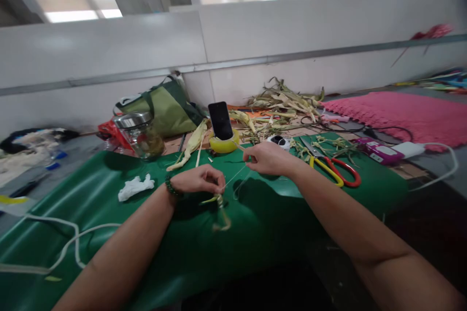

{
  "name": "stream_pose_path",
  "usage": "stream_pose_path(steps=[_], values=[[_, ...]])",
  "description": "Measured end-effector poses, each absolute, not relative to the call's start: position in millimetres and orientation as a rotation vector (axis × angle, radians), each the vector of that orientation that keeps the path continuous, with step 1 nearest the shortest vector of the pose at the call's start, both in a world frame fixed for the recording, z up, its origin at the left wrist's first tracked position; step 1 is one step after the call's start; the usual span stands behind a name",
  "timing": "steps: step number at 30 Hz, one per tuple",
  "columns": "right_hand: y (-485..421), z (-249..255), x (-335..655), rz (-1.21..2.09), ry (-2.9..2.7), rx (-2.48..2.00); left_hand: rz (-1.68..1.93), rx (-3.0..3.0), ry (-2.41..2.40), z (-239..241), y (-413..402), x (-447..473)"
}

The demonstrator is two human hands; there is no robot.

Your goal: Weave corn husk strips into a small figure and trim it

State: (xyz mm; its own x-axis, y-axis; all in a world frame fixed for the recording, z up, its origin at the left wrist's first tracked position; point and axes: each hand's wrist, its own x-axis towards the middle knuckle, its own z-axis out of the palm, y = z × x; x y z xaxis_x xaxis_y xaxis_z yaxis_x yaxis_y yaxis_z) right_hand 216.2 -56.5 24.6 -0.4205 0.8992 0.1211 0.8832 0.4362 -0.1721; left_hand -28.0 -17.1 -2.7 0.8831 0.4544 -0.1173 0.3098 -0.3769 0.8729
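Note:
My left hand (204,180), with a dark bead bracelet at its wrist, pinches the top of a small bound piece of corn husk (221,209). The husk piece hangs over the green mat, its lower end blurred. A thin pale thread (235,176) runs taut from there up to my right hand (268,158), whose fingers are closed on it. A short straw-coloured tip (239,146) pokes out past the right fingers; what it is I cannot make out. A loose loop of thread droops between the hands.
A phone (221,121) stands in a yellow ring-shaped holder (224,144). Scissors (330,165) with red and yellow handles lie right, near a purple box (379,150). Dried husks (284,99), a glass jar (140,136) and a green bag (171,107) sit behind; crumpled tissue (135,187) lies left.

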Motion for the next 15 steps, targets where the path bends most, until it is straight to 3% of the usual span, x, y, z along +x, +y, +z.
stream_pose_path(steps=[2,5,10,12,15], values=[[-54,17,219,0.116,-2.431,-1.584,0.131,1.804,0.401,2,-17,-34],[-54,10,224,0.169,-2.316,-1.573,0.463,1.632,0.339,6,-16,-42],[-103,28,248,0.147,-2.19,-1.079,0.768,1.557,0.622,4,-11,-42],[-130,35,266,0.036,-2.119,-1.186,0.726,1.619,0.766,1,-10,-39],[-154,25,298,-0.084,-1.954,-1.715,0.608,1.732,0.876,-1,-11,-32]])
